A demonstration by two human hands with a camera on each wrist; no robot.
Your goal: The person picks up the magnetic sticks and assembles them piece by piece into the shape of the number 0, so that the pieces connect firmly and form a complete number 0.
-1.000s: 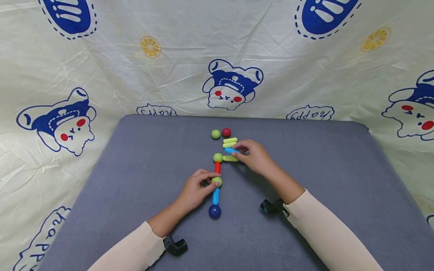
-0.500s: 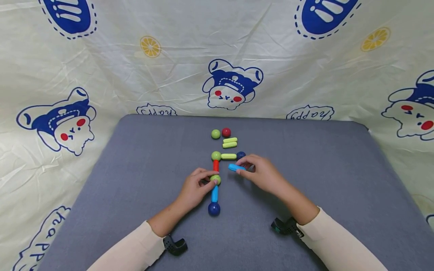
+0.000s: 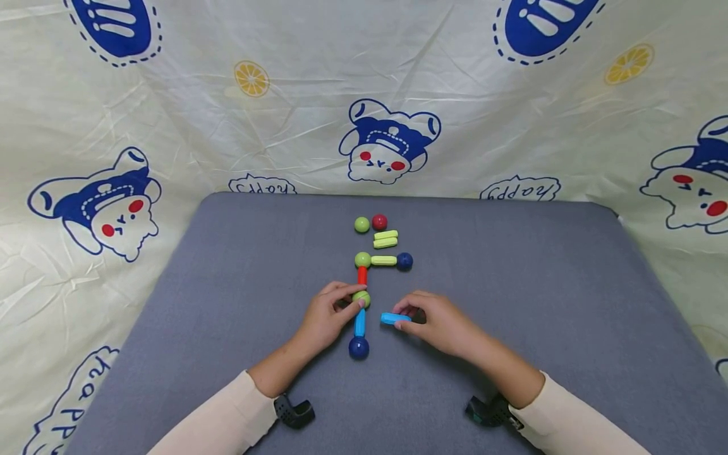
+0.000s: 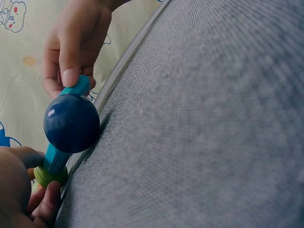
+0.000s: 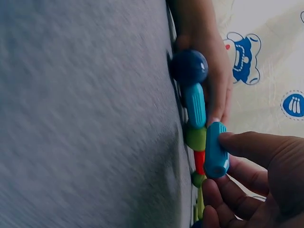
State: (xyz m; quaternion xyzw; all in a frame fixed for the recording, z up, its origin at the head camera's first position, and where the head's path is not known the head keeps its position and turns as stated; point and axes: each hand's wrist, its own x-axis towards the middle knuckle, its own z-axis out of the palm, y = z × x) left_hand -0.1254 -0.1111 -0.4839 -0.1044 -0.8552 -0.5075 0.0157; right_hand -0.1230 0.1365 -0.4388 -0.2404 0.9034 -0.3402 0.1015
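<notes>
Between thumb and fingers, my left hand [image 3: 327,319] pinches a green ball [image 3: 363,298] in the middle of a chain of balls and sticks. From that ball a light blue stick [image 3: 360,323] runs nearer to a dark blue ball [image 3: 358,348]. A red stick [image 3: 362,277] leads away to another green ball [image 3: 362,260]; there a yellow-green stick [image 3: 383,260] turns right to a second dark blue ball [image 3: 404,261]. My right hand [image 3: 443,322] holds a loose light blue stick [image 5: 216,151] by thumb and fingertips, right of the chain and apart from it.
Beyond the chain lie two yellow-green sticks [image 3: 385,239] side by side, a loose green ball [image 3: 361,224] and a red ball [image 3: 379,222]. Grey cloth covers the table [image 3: 256,253]. A printed sheet [image 3: 307,126] hangs behind it.
My right hand has drawn the light blue stick nearer, from above the yellow-green stick to beside the near part of the chain. The far dark blue ball is uncovered. My left hand keeps its hold.
</notes>
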